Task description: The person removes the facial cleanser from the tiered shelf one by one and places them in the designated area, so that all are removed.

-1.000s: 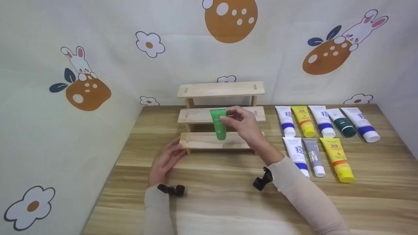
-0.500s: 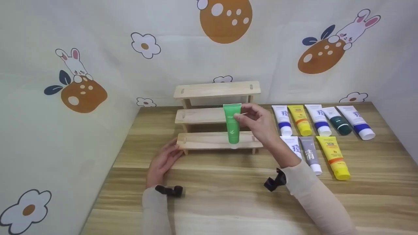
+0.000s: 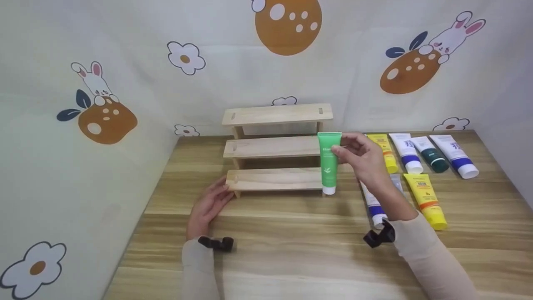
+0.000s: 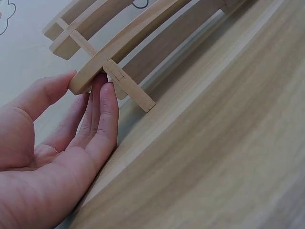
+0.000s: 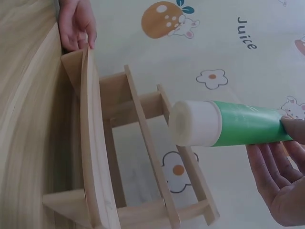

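In the head view my right hand (image 3: 364, 160) pinches a green squeeze tube (image 3: 329, 164) with a white cap, thumb on its front. The tube hangs upright, cap down, in front of the right end of a three-tier wooden display stand (image 3: 270, 180). The right wrist view shows the white cap (image 5: 195, 123) facing the camera. My left hand (image 3: 208, 206) grips the left end of the stand's lowest board. In the left wrist view the thumb (image 4: 52, 90) is at the board's end and the other fingers reach underneath.
Right of the stand lie several tubes in two rows, among them a yellow tube (image 3: 427, 202), a dark green and white tube (image 3: 433, 155) and a white and blue tube (image 3: 454, 156). My right arm covers part of them. A patterned cloth (image 3: 233, 83) hangs behind the wooden table (image 3: 270, 258).
My right hand has carried the green tube rightward, from before the middle of the stand to its right end. The left hand keeps its grip on the stand. The head view shifted slightly.
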`<state>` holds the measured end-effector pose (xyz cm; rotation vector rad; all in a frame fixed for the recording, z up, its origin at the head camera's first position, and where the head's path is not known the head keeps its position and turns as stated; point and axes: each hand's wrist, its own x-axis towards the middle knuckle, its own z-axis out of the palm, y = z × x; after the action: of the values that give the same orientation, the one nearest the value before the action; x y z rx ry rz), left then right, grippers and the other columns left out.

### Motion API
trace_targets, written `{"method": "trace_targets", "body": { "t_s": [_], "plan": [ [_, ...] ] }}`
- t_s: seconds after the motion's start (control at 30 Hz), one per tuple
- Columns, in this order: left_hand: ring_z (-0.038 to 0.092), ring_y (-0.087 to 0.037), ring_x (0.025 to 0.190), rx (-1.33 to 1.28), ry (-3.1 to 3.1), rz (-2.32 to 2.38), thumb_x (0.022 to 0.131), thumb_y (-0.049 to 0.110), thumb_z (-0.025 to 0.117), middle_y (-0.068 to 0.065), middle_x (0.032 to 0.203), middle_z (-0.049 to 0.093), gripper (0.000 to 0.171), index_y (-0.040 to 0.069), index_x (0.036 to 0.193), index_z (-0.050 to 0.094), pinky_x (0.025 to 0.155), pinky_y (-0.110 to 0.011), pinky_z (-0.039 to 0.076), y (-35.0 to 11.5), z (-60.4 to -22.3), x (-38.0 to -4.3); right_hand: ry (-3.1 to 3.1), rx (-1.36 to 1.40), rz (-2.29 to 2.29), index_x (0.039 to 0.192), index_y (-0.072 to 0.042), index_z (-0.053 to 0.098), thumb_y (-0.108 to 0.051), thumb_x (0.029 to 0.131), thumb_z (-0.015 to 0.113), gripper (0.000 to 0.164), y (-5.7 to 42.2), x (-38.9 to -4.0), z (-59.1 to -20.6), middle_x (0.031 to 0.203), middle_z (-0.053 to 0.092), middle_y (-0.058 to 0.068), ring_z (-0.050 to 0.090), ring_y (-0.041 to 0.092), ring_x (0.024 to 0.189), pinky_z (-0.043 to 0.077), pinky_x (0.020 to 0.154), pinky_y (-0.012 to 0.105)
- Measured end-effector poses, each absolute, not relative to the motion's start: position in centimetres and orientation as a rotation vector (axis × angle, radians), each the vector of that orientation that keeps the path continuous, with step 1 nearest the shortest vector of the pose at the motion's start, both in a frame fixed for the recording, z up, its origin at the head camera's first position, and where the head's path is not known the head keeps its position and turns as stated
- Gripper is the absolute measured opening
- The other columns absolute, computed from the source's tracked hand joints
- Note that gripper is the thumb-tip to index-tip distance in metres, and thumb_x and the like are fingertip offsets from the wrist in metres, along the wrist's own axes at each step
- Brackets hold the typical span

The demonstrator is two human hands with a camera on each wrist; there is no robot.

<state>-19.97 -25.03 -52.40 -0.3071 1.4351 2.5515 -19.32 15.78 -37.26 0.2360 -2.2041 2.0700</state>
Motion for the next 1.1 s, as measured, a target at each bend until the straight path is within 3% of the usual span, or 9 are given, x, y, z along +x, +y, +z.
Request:
{"method": "trace_targets", "body": {
  "t_s": [0.33, 0.6, 0.73, 1.1],
  "plan": [
    [0.064, -0.019, 0.114, -0.337, 1.417, 2.575, 0.099, -0.004, 0.051, -0.015, 0.139, 0.053, 0.055, -0.002, 0.152, 0.034, 0.098, -0.030, 0.056, -25.1, -52.2, -19.8, -2.236, 0.118, 1.989, 0.121, -0.018, 0.060, -0.018, 0.093, 0.072, 0.031, 21.4, -19.2, -38.6, 0.094, 0.070, -0.015, 0.069, 0.002, 0.083, 0.062, 0.074, 0.022],
    [0.062, -0.019, 0.117, -0.328, 1.418, 2.552, 0.100, -0.003, 0.051, -0.018, 0.145, 0.047, 0.058, -0.002, 0.154, 0.030, 0.100, -0.032, 0.056, -25.1, -52.2, -20.0, -2.406, -0.035, 1.831, 0.137, -0.019, 0.052, -0.033, 0.095, 0.069, 0.047, 25.5, -18.8, -39.0, 0.098, 0.069, -0.022, 0.068, -0.002, 0.086, 0.060, 0.075, 0.017],
    [0.064, -0.018, 0.114, -0.339, 1.428, 2.537, 0.101, -0.002, 0.049, -0.018, 0.147, 0.044, 0.057, -0.001, 0.155, 0.029, 0.101, -0.032, 0.056, -25.1, -52.1, -20.0, -2.386, -0.044, 1.840, 0.137, -0.020, 0.052, -0.030, 0.095, 0.068, 0.045, 27.3, -18.3, -39.0, 0.100, 0.068, -0.020, 0.068, -0.001, 0.085, 0.059, 0.075, 0.014],
    [0.067, -0.017, 0.110, -0.360, 1.435, 2.540, 0.100, -0.002, 0.052, -0.010, 0.129, 0.059, 0.058, 0.000, 0.154, 0.031, 0.101, -0.032, 0.056, -25.2, -52.2, -19.9, -2.265, -0.080, 1.862, 0.138, -0.026, 0.054, -0.018, 0.095, 0.069, 0.046, 32.5, -18.0, -39.4, 0.098, 0.070, -0.019, 0.068, -0.001, 0.079, 0.058, 0.067, 0.013]
  ]
}}
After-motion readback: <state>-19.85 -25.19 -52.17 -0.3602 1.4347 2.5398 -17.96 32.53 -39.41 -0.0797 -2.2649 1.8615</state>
